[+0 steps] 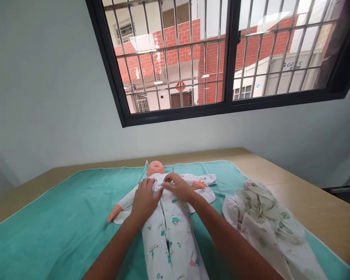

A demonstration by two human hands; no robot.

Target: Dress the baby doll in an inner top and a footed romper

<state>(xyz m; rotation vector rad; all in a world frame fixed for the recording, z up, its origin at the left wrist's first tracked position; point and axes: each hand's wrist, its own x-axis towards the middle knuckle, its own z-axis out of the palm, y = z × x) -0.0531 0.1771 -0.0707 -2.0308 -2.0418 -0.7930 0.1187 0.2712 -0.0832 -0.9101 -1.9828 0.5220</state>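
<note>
A baby doll [156,167] lies on its back, its head toward the window and its arms out to the sides. It wears a white baby gown [176,221] with a green and pink print, parted along the front below the chest. My left hand [147,198] rests on the chest, fingers curled on the gown and the thumb at its front edge. Close beside it, my right hand [177,187] pinches the gown's front edge between thumb and fingers. What lies under the fingertips is hidden.
A teal blanket [84,206] is spread under the doll on a wooden table [303,186]. To the right lies a crumpled pale patterned cloth [268,225]. Behind stand a white wall [52,97] and a barred, dark-framed window [229,62].
</note>
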